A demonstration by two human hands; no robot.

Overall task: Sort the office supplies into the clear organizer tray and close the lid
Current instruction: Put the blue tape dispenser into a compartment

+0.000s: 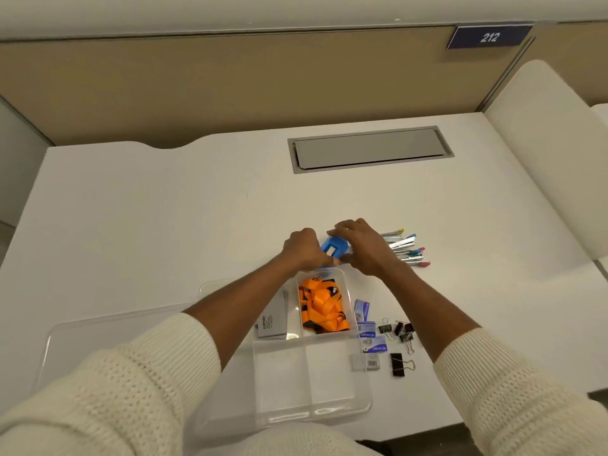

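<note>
The clear organizer tray (329, 406) sits at the desk's near edge, with orange lanyards (321, 307) in its far right compartment and a grey box (273, 319) in the far left one. Its clear lid (85, 337) lies flat to the left. Just beyond the tray, my left hand (304, 246) and my right hand (358, 245) both close around a blue plastic item (333, 245). Several staplers (406, 248) lie to the right of my hands. Small staple boxes (367, 329) and black binder clips (399, 340) lie right of the tray.
A grey cable hatch (368, 149) is set into the white desk (164, 209) further back. A tan partition (230, 80) stands behind, with a "212" sign (489, 37). A white chair back (552, 159) rises at the right.
</note>
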